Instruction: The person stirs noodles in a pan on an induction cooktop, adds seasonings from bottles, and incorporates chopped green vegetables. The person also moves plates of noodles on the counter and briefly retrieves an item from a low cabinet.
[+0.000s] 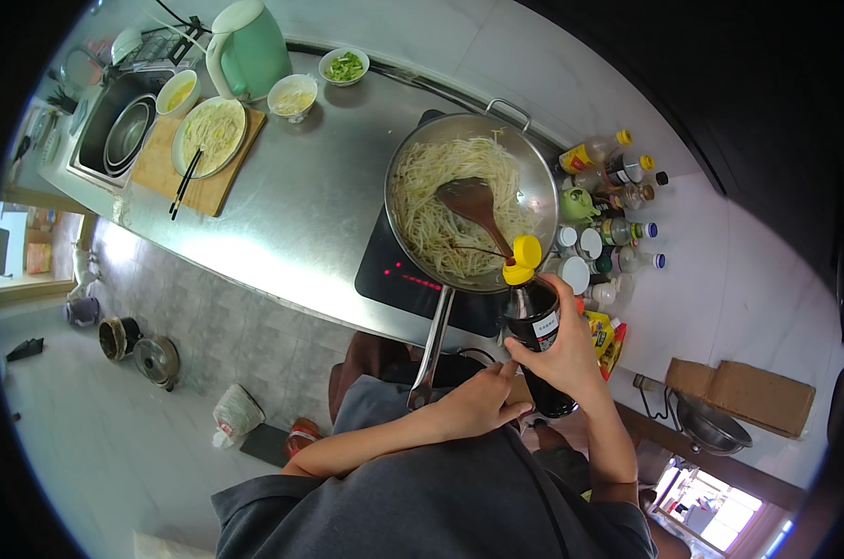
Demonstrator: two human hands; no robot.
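Note:
My right hand (pixel 565 356) grips a dark glass sauce bottle (pixel 537 325) with a flipped-up yellow cap, tilted over the rim of a steel pan (pixel 544 202). A thin dark stream runs from its mouth onto pale shredded strips (pixel 422 209), where small brown spots show. A brown wooden spatula (pixel 467 199) lies in the pan. The pan stands on a black induction cooker (pixel 394 279) with red lights. My left hand (pixel 488 398) is close beside the bottle's lower part, its fingers bent near my right hand; whether it holds anything is unclear. The pan's long metal handle (pixel 436 342) points towards me.
Several bottles and jars (pixel 617 230) crowd the counter right of the pan. Further left are a green kettle (pixel 257 56), bowls of chopped greens (pixel 345 68) and pale pieces (pixel 293 96), and a wooden board (pixel 233 168) with a plate (pixel 208 136) and black chopsticks, beside a sink (pixel 97 150).

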